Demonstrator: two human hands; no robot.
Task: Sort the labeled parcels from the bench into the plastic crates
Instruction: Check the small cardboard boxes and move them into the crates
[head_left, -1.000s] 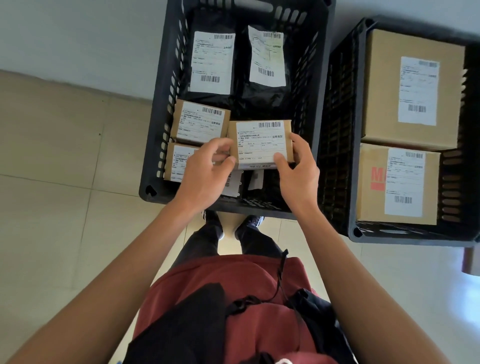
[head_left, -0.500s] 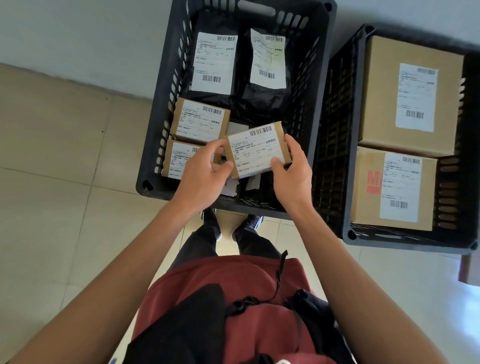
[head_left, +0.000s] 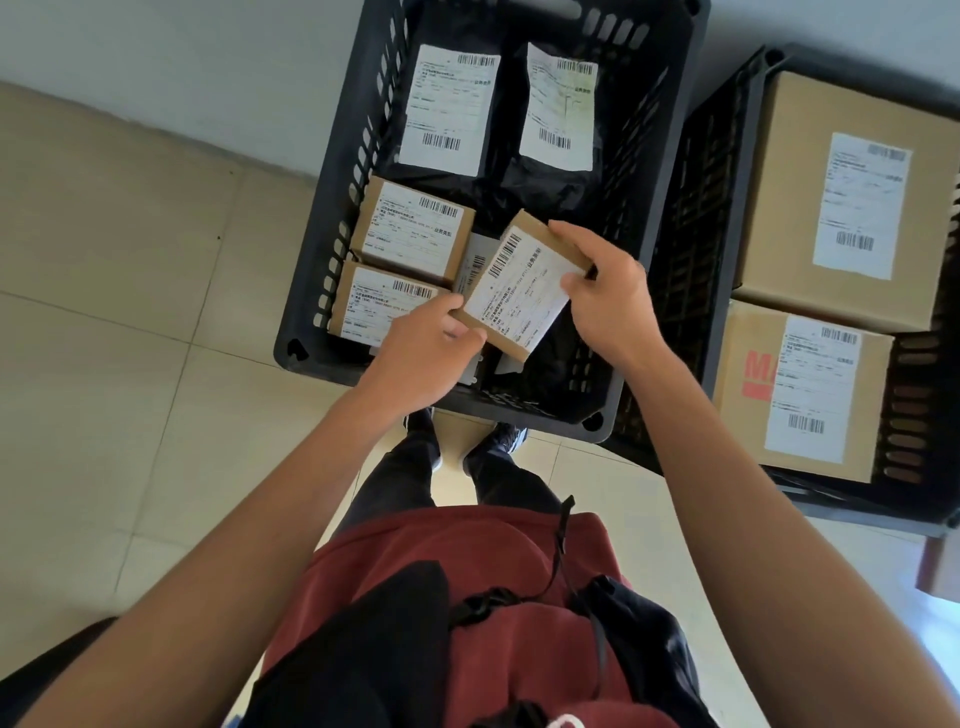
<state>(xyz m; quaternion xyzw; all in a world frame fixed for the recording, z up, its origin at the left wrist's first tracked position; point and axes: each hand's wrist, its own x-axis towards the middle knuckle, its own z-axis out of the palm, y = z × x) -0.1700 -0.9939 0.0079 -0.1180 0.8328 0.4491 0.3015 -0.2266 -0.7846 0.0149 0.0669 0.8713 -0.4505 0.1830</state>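
Only a red "M" shows on the lower right carton (head_left: 748, 395); label print is unreadable.

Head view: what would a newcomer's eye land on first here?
First, the small labeled box, tilted and held by both the left hand and the right hand over the near end of the black crate. Next, two large cardboard boxes filling the second crate at right.
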